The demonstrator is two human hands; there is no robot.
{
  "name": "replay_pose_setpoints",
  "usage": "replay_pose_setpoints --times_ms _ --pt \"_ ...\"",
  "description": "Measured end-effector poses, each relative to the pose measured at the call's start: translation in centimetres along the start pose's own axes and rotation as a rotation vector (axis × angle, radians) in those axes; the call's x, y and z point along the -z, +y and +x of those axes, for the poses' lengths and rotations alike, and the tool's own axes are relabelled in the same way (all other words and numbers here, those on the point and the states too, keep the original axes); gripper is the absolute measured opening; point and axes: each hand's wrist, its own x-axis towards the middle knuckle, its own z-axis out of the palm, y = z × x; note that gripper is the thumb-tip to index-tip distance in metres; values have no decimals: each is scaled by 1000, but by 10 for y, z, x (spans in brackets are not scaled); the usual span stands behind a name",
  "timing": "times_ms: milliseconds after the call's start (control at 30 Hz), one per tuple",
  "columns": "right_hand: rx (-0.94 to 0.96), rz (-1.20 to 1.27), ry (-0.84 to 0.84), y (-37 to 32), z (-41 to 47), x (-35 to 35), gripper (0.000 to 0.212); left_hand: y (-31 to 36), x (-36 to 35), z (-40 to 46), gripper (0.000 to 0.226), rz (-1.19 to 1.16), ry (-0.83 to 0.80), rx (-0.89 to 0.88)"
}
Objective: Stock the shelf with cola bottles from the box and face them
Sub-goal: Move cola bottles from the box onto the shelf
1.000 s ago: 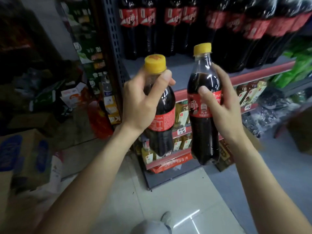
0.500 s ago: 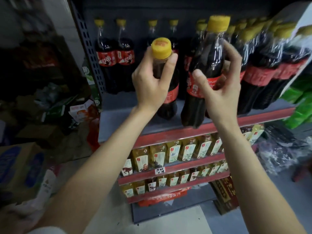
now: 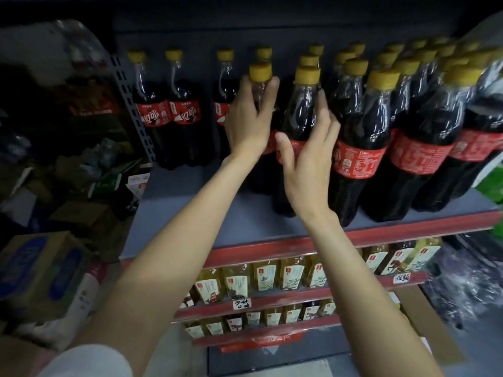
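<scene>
Cola bottles (image 3: 295,126) full, dark; left hand (image 3: 249,123) grip round one neck, right hand (image 3: 310,164) loosened beside another

Two hands reach up to the cola shelf (image 3: 190,227): the left hand (image 3: 249,123) and the right hand (image 3: 309,164), each at one bottle, so two bottles are being handled, the left-hand bottle (image 3: 260,77) and the right-hand bottle (image 3: 300,115). Apart from those, three cola bottles (image 3: 168,115) stand at the back left of the shelf, while the crowd on the right (image 3: 408,131) is too tightly packed to count exactly, with four in its front row. Below, two lower shelves of yellow drink bottles (image 3: 272,276) show, and one cardboard box (image 3: 40,270) sits at the left.
</scene>
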Motion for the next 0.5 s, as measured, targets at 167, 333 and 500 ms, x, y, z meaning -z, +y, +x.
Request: replay_pose_setpoints --times_ms 167,333,500 --pt "120 -191 -29 3 -5 -4 62 -13 4 2 53 -72 -260 31" --pt "197 -282 -45 6 -6 -2 63 -27 3 2 62 -31 -335 -35" --pt "259 -306 -43 2 -7 4 60 -28 7 -1 67 -42 -359 11"
